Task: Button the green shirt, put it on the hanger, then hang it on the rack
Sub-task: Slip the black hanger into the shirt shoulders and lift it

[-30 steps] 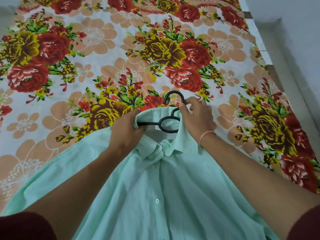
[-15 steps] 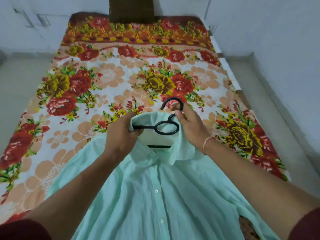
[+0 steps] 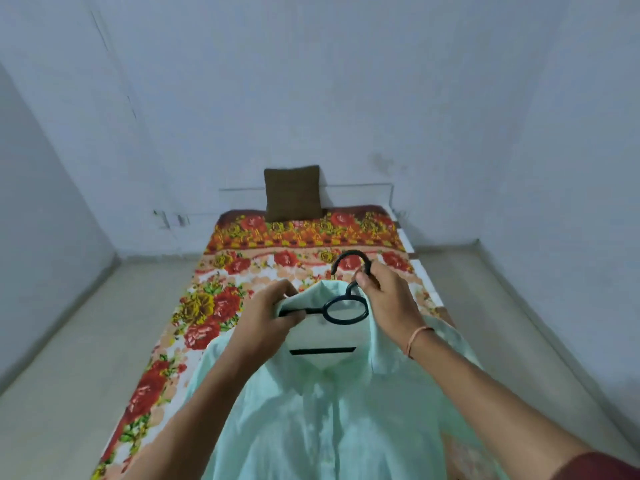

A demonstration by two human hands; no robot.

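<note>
Shirt: the pale green shirt (image 3: 329,410) is hanging on the hanger (image 3: 313,310), front towards the person, and is being held up over the near end of the bed (image 3: 221,306). Its front is lying closed down the middle. The buttons are too blurred to count.
Collar: it is standing open round the hanger's neck, and the hanger's lower bar is showing inside it.
Hanger: black, it is sitting inside the shirt's shoulders. Its ring and hook are sticking out above the collar.
Left hand: the left hand (image 3: 266,320) is gripping the hanger's left arm together with the collar cloth, fingers curled tight round both.
Right hand: the right hand (image 3: 384,296) is pinching the hanger's neck just under the hook, thumb against fingers. A thin thread (image 3: 417,339) is circling its wrist.
Bed: a flowered sheet (image 3: 304,237) is covering it, and it is running from under the shirt to the far wall (image 3: 311,98).
Pillow: a brown pillow (image 3: 292,194) is leaning upright against the wall at the bed's head.
Floor: pale floor (image 3: 86,341) is showing on both sides of the bed.
</note>
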